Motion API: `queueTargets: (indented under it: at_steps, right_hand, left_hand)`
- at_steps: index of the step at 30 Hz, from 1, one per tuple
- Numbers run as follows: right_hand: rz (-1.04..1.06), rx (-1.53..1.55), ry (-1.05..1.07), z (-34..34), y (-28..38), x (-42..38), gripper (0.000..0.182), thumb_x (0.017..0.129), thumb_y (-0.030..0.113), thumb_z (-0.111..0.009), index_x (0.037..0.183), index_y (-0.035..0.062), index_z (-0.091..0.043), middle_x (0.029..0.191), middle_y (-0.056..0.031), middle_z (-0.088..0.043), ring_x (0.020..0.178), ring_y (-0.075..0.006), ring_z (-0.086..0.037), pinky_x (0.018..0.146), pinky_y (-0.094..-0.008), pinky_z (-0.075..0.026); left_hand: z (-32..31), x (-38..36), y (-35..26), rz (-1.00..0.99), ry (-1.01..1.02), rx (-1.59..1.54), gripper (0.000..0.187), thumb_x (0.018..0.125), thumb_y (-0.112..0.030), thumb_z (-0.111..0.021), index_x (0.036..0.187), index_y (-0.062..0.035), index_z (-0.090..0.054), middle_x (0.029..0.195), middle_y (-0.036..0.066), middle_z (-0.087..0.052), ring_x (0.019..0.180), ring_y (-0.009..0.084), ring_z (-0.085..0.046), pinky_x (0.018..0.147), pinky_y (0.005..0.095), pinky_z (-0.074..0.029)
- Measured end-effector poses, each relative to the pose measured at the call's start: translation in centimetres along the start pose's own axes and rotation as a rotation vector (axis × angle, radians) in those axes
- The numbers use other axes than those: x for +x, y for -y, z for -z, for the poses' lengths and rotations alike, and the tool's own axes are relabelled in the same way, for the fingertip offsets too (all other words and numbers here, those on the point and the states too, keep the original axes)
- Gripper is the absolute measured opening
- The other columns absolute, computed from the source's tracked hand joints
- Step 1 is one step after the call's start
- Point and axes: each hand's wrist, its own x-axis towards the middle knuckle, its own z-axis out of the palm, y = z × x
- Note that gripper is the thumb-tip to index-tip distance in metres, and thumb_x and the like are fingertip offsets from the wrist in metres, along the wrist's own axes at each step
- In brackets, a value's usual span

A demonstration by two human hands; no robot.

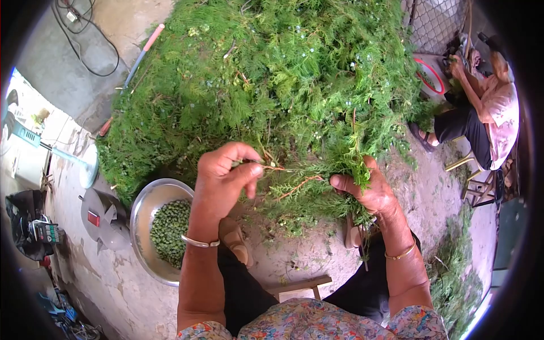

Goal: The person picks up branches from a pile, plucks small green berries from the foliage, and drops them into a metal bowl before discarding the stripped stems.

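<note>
My left hand (229, 173) pinches the thin reddish end of a twig between thumb and forefinger, above the gap between my knees and the green heap. To its right, my right hand (368, 190) is closed round a leafy green sprig (357, 170), whose fronds spread out on both sides of the thumb. A brownish bare twig (300, 187) sticks out leftward from that bunch. Left of my left wrist, a metal bowl (140, 226) holds many small green berries (170, 232). The bowl's right side is partly hidden by my forearm.
A large heap of green branches (266, 73) lies ahead. Another person (493, 107) sits at the right near a red-rimmed basket (430, 76). At the left are a metal container (107, 221), a blue fan (82, 161) and a pink-handled tool (153, 38). More greenery (453, 277) lies lower right.
</note>
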Motion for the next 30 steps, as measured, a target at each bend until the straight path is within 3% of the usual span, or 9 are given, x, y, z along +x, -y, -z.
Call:
queueTargets:
  at_steps: [8,10,11,13,14,17,18,23,30]
  right_hand:
    - [0.115,-0.048,0.104,-0.4,-1.1,0.7,0.045,0.073,0.025,-0.077,0.105,0.0024,-0.055,0.098,-0.0068,-0.063,0.085,-0.0134,-0.055,0.076,-0.0296,-0.047]
    - [0.297,0.818,0.21,-0.8,-3.7,1.4,0.043,0.074,0.024,-0.077,0.103,0.0017,-0.055,0.095,-0.0054,-0.063,0.084,-0.0125,-0.055,0.077,-0.0292,-0.046]
    - [0.297,0.821,0.203,-0.2,-3.0,1.0,0.043,0.074,0.024,-0.077,0.103,0.0017,-0.055,0.095,-0.0054,-0.063,0.084,-0.0125,-0.055,0.077,-0.0292,-0.046]
    - [0.054,-0.018,-0.032,1.4,-0.7,0.2,0.041,0.074,0.023,-0.076,0.102,0.0016,-0.055,0.093,-0.0043,-0.062,0.085,-0.0122,-0.054,0.076,-0.0289,-0.046]
    - [0.055,-0.018,-0.033,1.5,-0.7,0.1,0.041,0.074,0.023,-0.076,0.102,0.0016,-0.055,0.093,-0.0043,-0.062,0.085,-0.0122,-0.054,0.076,-0.0289,-0.046]
    - [0.139,-0.017,-0.064,1.4,-1.8,0.1,0.04,0.074,0.02,-0.077,0.102,0.0008,-0.056,0.088,-0.0032,-0.061,0.08,-0.0106,-0.052,0.072,-0.0279,-0.046]
    - [0.142,-0.018,-0.056,1.6,-1.8,0.1,0.04,0.074,0.02,-0.077,0.102,0.0008,-0.056,0.088,-0.0032,-0.061,0.08,-0.0106,-0.052,0.072,-0.0279,-0.046]
    - [0.128,0.22,0.025,1.6,-0.5,-0.2,0.032,0.073,0.015,-0.075,0.097,0.0001,-0.06,0.078,0.0005,-0.06,0.072,-0.0095,-0.052,0.064,-0.0272,-0.045]
    - [0.15,0.217,0.064,1.3,-0.3,-0.6,0.03,0.074,0.024,-0.074,0.087,-0.0002,-0.06,0.066,-0.0024,-0.058,0.063,-0.0124,-0.051,0.059,-0.0295,-0.043]
  left_hand:
    - [0.1,0.4,-0.1,0.055,-0.101,-0.227,0.003,0.082,0.004,-0.057,0.085,0.0027,-0.057,0.067,0.004,-0.055,0.049,0.0067,-0.047,0.042,0.0229,-0.043]
    - [1.6,0.5,-0.3,0.016,-0.238,-0.394,0.004,0.083,0.001,-0.056,0.085,0.0005,-0.059,0.069,0.006,-0.056,0.048,0.0066,-0.044,0.041,0.0214,-0.041]
    - [3.0,0.6,-0.6,0.0,-0.358,-0.511,0.006,0.082,-0.003,-0.056,0.087,-0.001,-0.059,0.071,0.007,-0.057,0.048,0.0068,-0.043,0.04,0.0198,-0.039]
    - [8.6,1.0,2.2,-0.086,-0.239,-1.01,0.01,0.081,-0.002,-0.057,0.09,0.0007,-0.057,0.079,0.011,-0.057,0.059,0.0104,-0.049,0.047,0.0197,-0.042]
    - [9.4,0.9,2.0,-0.046,-0.218,-1.211,0.011,0.08,-0.002,-0.057,0.09,0.0014,-0.056,0.082,0.013,-0.057,0.063,0.012,-0.051,0.05,0.0205,-0.044]
    - [6.8,0.8,1.1,0.081,-0.332,-1.152,0.01,0.082,-0.003,-0.057,0.091,0.0022,-0.056,0.087,0.017,-0.057,0.069,0.0152,-0.053,0.054,0.0227,-0.046]
    - [6.6,1.0,2.0,0.094,-0.25,-1.166,0.011,0.083,-0.007,-0.059,0.09,0.0015,-0.056,0.088,0.017,-0.058,0.07,0.0173,-0.055,0.054,0.0246,-0.047]
    - [2.0,1.1,1.7,0.276,-0.286,-0.614,0.014,0.082,-0.009,-0.064,0.092,0.0004,-0.062,0.072,0.008,-0.06,0.057,0.0118,-0.053,0.047,0.0195,-0.042]
    - [-2.0,2.4,3.4,0.488,-0.126,-0.909,0.021,0.086,-0.02,-0.062,0.09,0.0012,-0.061,0.079,0.012,-0.061,0.066,0.0192,-0.058,0.051,0.0278,-0.043]
